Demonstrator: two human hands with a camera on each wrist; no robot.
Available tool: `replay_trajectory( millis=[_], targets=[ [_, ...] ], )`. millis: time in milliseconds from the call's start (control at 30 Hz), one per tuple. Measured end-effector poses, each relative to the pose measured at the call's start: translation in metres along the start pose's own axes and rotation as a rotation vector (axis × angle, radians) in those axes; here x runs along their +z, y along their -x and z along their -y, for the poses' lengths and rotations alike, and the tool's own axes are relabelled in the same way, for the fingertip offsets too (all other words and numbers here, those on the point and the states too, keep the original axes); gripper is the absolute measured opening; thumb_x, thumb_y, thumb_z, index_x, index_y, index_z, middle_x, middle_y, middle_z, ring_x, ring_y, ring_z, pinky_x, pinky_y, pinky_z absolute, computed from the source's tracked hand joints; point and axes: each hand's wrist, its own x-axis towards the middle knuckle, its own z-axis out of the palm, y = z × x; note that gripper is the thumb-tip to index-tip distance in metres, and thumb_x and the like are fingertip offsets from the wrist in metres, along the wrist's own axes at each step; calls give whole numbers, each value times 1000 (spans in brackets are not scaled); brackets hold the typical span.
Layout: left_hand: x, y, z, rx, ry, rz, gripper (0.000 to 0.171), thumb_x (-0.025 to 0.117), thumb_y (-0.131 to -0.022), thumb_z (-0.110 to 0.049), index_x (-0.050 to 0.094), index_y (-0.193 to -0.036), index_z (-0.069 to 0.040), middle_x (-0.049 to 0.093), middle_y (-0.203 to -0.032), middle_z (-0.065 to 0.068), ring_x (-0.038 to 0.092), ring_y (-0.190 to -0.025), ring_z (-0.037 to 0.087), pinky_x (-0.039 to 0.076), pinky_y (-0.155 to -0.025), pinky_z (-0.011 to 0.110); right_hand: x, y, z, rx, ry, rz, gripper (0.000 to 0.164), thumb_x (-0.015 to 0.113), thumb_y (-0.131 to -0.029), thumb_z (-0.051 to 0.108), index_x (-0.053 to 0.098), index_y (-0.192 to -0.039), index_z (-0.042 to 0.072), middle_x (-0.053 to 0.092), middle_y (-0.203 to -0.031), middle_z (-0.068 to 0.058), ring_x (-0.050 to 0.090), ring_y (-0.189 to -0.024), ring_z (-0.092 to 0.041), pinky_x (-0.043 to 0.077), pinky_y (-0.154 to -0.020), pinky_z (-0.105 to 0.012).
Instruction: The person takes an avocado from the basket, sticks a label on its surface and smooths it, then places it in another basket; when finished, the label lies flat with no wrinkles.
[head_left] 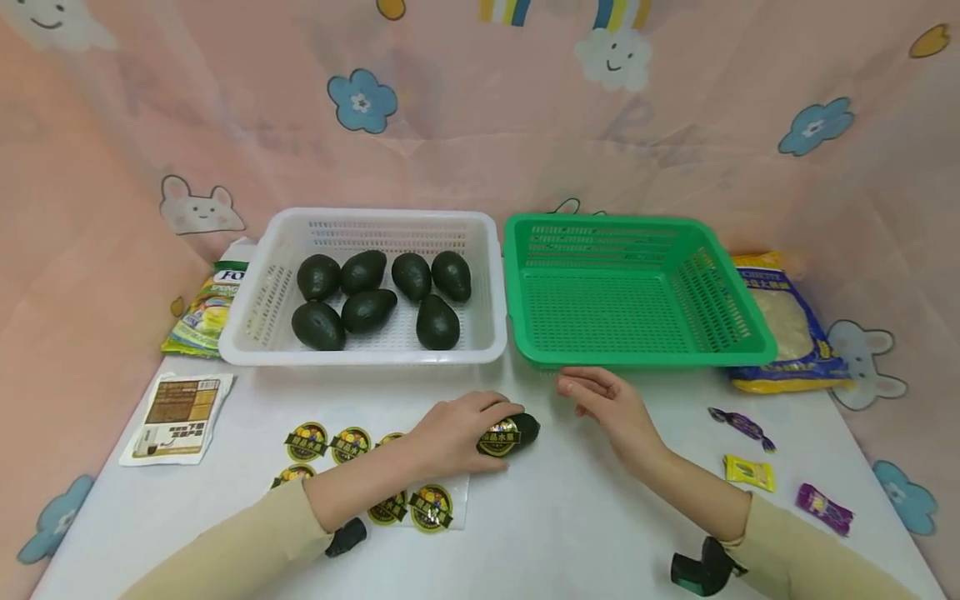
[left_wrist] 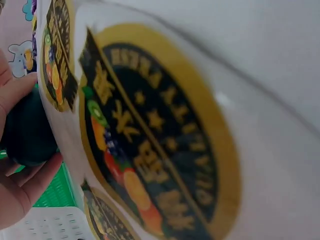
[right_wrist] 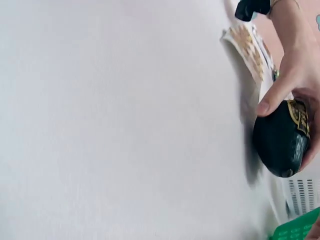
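Note:
My left hand (head_left: 459,435) grips a dark green avocado (head_left: 531,428) low over the white table, thumb on the near side and fingers on the far side. A round black-and-gold fruit sticker (head_left: 498,438) is on the avocado's upper side. The right wrist view shows the same avocado (right_wrist: 279,142) between thumb and fingers. My right hand (head_left: 613,414) holds nothing; its fingers bend loosely by the front edge of the green basket (head_left: 637,360). Under my left forearm lies a sheet of matching stickers (head_left: 459,510), partly hidden by the arm.
Several avocados (head_left: 438,323) lie in the white basket (head_left: 360,358) at the back left. Bagged goods flank the baskets: a green packet (head_left: 202,321) and a blue-yellow packet (head_left: 791,333). A white pouch (head_left: 176,419) lies left; small wrapped candies (head_left: 750,472) lie right.

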Motion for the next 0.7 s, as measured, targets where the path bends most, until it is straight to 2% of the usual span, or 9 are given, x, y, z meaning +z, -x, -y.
replay_trajectory(
  millis=[67, 167, 267, 367, 433, 467, 533, 600, 700],
  targets=[
    [-1, -2, -1, 11, 26, 18, 65, 81, -77, -37, 55, -135, -23, 57, -125, -4, 56, -112, 13, 52, -81, 34, -2, 0, 1, 32, -68, -30, 45, 67, -94, 25, 55, -126, -4, 71, -110, -3, 63, -101, -11, 50, -80, -26],
    [-7, -6, -5, 48, 104, 9, 62, 81, -76, -35, 57, -132, -24, 59, -120, -8, 57, -103, 8, 50, -81, 26, -4, 0, 2, 61, -163, -54, 37, 65, -96, 22, 55, -123, -1, 72, -102, 6, 63, -100, -8, 49, -81, -24],
    [-29, -21, -12, 130, 203, -17, 62, 83, -75, -35, 58, -130, -21, 60, -119, -8, 57, -102, 5, 47, -84, 22, -3, -4, 3, 70, -224, -87, 26, 65, -96, 20, 58, -116, 4, 71, -97, 7, 62, -94, -7, 48, -76, -21],
    [-62, -52, -19, 195, 209, -29, 63, 84, -75, -37, 59, -130, -19, 62, -120, -5, 57, -105, 6, 47, -87, 23, -2, -7, 4, 89, -270, -128, 15, 63, -96, 15, 60, -106, 6, 69, -89, 6, 60, -82, -7, 47, -69, -18],
    [-83, -81, -20, 207, 152, -23, 64, 83, -75, -39, 58, -131, -19, 62, -120, -5, 56, -105, 7, 46, -86, 24, -2, -8, 4, 98, -277, -136, 10, 63, -96, 14, 61, -103, 7, 68, -86, 5, 59, -80, -7, 46, -68, -18],
    [-91, -96, -20, 192, 106, -8, 64, 82, -76, -42, 58, -131, -20, 61, -119, -6, 56, -103, 6, 46, -84, 24, -2, -8, 4, 101, -278, -141, 8, 63, -96, 13, 62, -101, 7, 69, -86, 5, 59, -79, -8, 47, -68, -18],
    [-101, -126, -17, 159, 42, 53, 65, 81, -77, -43, 56, -133, -20, 60, -120, -5, 55, -102, 7, 46, -82, 24, -3, -9, 3, 102, -271, -124, 8, 64, -95, 15, 65, -99, 8, 71, -86, 5, 62, -84, -9, 47, -70, -19],
    [-100, -151, -13, 109, -29, 140, 67, 78, -80, -44, 53, -136, -19, 59, -122, -5, 54, -103, 8, 46, -81, 25, -3, -9, 2, 104, -254, -104, 10, 66, -95, 19, 68, -99, 10, 72, -87, 5, 64, -89, -8, 47, -73, -20],
    [-89, -173, -9, 29, -127, 314, 72, 73, -85, -43, 44, -145, -16, 53, -134, 0, 53, -114, 14, 46, -89, 28, -4, -9, 1, 105, -241, -89, 13, 68, -94, 22, 69, -99, 11, 73, -88, 5, 64, -92, -8, 47, -77, -21]
  ],
)
